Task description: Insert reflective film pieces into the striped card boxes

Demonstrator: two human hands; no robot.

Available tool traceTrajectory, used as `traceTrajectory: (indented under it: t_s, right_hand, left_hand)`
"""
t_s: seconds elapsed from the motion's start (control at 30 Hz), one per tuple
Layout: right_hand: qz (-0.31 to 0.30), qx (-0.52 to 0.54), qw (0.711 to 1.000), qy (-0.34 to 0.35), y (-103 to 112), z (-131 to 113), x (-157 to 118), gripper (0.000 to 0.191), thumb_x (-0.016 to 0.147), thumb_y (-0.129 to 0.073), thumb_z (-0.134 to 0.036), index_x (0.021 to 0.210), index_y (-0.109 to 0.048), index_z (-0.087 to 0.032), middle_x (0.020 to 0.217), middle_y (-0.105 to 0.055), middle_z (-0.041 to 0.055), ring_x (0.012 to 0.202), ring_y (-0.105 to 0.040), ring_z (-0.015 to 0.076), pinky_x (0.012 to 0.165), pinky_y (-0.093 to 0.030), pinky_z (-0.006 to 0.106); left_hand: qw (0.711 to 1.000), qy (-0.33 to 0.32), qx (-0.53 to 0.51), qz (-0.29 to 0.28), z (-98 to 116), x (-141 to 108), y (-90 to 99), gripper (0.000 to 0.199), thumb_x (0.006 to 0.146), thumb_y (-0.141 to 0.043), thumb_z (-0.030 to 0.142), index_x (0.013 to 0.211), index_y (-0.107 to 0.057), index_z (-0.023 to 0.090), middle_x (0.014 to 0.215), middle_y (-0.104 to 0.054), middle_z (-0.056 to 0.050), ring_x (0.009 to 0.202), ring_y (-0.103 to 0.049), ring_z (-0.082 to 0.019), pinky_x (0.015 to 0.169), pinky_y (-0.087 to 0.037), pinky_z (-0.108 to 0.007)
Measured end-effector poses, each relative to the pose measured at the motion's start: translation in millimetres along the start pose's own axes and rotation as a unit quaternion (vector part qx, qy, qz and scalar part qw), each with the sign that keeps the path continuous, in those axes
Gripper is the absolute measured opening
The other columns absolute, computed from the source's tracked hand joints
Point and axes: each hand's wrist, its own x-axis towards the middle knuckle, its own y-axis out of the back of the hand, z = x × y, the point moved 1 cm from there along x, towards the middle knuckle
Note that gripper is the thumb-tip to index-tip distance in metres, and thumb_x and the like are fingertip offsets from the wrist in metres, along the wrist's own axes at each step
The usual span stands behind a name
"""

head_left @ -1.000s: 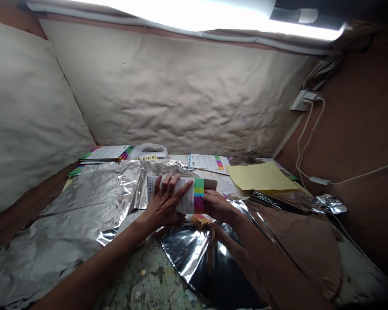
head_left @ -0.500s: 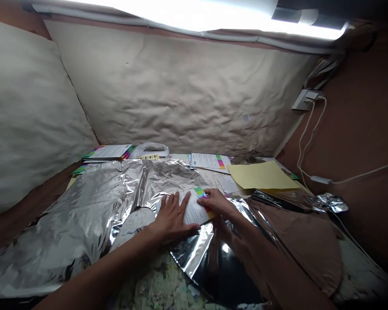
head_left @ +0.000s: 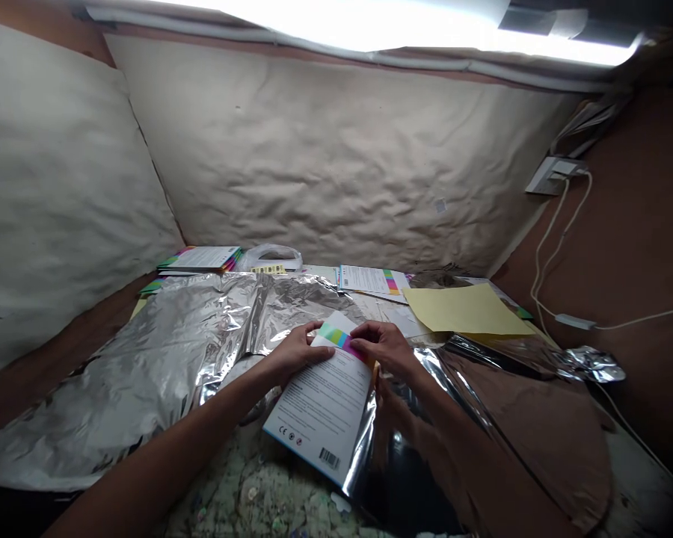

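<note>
- Two bare hands are working at the lower centre of the frame, the left hand (head_left: pixel 297 353) and the right hand (head_left: pixel 384 347) coming together on the top end of a white printed card (head_left: pixel 319 403), their fingers closing on it from either side.
- The card is slanting down toward the bottom of the frame, its colour-striped end between the hands and its barcode corner pointing at the wearer.
- No foil is wrapping the card; its printed back is fully showing, and its lower edge is reaching past the near edge of a silver foil sheet (head_left: pixel 162 359).
- That crumpled sheet is spreading across the left half of the desk, its edge running just beside the left wrist.
- A dark, mirror-like foil sheet (head_left: pixel 404 463) is curling up just right of the card, its brown-backed flap (head_left: pixel 527 418) rising toward the right edge of the frame.
- More colour-edged cards (head_left: pixel 199 259) are sitting stacked at upper left, beyond the foil, beside a plastic bag (head_left: pixel 272 258).
- A printed sheet (head_left: pixel 373 280) is lying at top centre, and yellow paper (head_left: pixel 465 310) is lying at right of it.
- A speckled surface (head_left: pixel 247 478) is showing below the hands.
</note>
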Motion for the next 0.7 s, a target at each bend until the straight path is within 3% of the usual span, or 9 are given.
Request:
traceTrajectory:
  t_s: [0.1, 0.2, 0.33, 0.43, 0.5, 0.57, 0.63, 0.7]
  right_hand:
    - [0.003, -0.030, 0.999, 0.025, -0.6, -4.3, -2.8, 0.022, 0.079, -0.072, -0.038, 0.094, -0.074, -0.022, 0.092, -0.074, 0.0030, 0.083, -0.069, 0.0208, 0.075, -0.054, 0.032]
    - [0.014, -0.075, 0.995, 0.057, -5.6, -11.8, -6.9, 0.020, 0.081, -0.070, -0.033, 0.099, -0.074, -0.024, 0.093, -0.074, 0.0016, 0.084, -0.068, 0.0192, 0.078, -0.054, 0.031]
    - [0.012, -0.138, 0.987, 0.084, -13.6, -12.4, -8.1, 0.011, 0.082, -0.067, -0.028, 0.090, -0.074, -0.024, 0.089, -0.070, 0.0020, 0.082, -0.066, 0.0182, 0.075, -0.053, 0.030]
    - [0.049, -0.182, 0.976, 0.112, -14.3, -8.5, -6.0, 0.021, 0.080, -0.070, -0.029, 0.100, -0.072, -0.024, 0.109, -0.066, 0.0064, 0.104, -0.061, 0.0236, 0.092, -0.049, 0.038]
    - [0.101, -0.186, 0.974, 0.085, -11.0, -6.0, -4.0, 0.053, 0.075, -0.075, -0.034, 0.125, -0.062, -0.023, 0.127, -0.058, 0.0100, 0.120, -0.052, 0.0282, 0.103, -0.042, 0.044]
    - [0.112, -0.147, 0.983, 0.012, -7.0, -3.6, -2.3, 0.080, 0.070, -0.078, -0.036, 0.142, -0.047, -0.022, 0.130, -0.057, 0.0118, 0.119, -0.053, 0.0294, 0.102, -0.043, 0.046]
    - [0.080, -0.090, 0.992, -0.044, -4.4, -2.5, -1.6, 0.079, 0.069, -0.077, -0.032, 0.142, -0.047, -0.022, 0.124, -0.062, 0.0100, 0.109, -0.060, 0.0273, 0.096, -0.048, 0.043]
    - [0.059, -0.063, 0.995, -0.040, -3.8, -3.1, -1.9, 0.064, 0.070, -0.075, -0.027, 0.132, -0.058, -0.023, 0.122, -0.065, 0.0074, 0.108, -0.061, 0.0260, 0.095, -0.048, 0.040]
  left_hand:
    - [1.000, -0.022, 0.003, 0.019, 0.3, 0.4, -2.7, 0.079, 0.062, -0.085, 0.030, 0.132, -0.050, 0.016, 0.092, -0.073, -0.008, 0.075, -0.070, -0.023, 0.065, -0.053, -0.031]
    - [0.999, -0.028, 0.017, 0.030, 2.6, -1.3, -6.2, 0.056, 0.062, -0.082, 0.028, 0.112, -0.063, 0.013, 0.089, -0.072, -0.007, 0.074, -0.068, -0.021, 0.066, -0.052, -0.029]
    - [0.999, 0.041, 0.015, 0.029, -0.2, -2.6, -10.5, 0.032, 0.061, -0.076, 0.026, 0.088, -0.067, 0.012, 0.072, -0.069, -0.003, 0.060, -0.063, -0.017, 0.057, -0.047, -0.026]
    - [0.999, 0.011, 0.011, 0.038, -2.5, -1.7, -12.0, 0.034, 0.060, -0.074, 0.022, 0.092, -0.066, 0.014, 0.074, -0.068, -0.001, 0.060, -0.062, -0.016, 0.057, -0.047, -0.025]
    - [0.999, -0.023, -0.002, 0.047, -2.9, -1.3, -12.5, 0.041, 0.063, -0.074, 0.023, 0.102, -0.064, 0.015, 0.081, -0.070, -0.003, 0.064, -0.064, -0.017, 0.060, -0.049, -0.026]
    - [0.999, -0.033, -0.010, 0.041, -2.9, -1.0, -12.7, 0.045, 0.067, -0.074, 0.028, 0.109, -0.062, 0.015, 0.085, -0.070, -0.004, 0.065, -0.065, -0.018, 0.060, -0.050, -0.028]
    - [0.999, -0.035, 0.015, 0.032, -2.9, -0.3, -11.4, 0.045, 0.070, -0.074, 0.033, 0.108, -0.063, 0.014, 0.084, -0.070, -0.005, 0.064, -0.065, -0.018, 0.058, -0.050, -0.027]
    - [0.997, -0.034, 0.066, 0.032, -3.1, 2.1, -6.8, 0.044, 0.069, -0.076, 0.035, 0.104, -0.065, 0.013, 0.084, -0.070, -0.005, 0.066, -0.065, -0.019, 0.058, -0.049, -0.027]
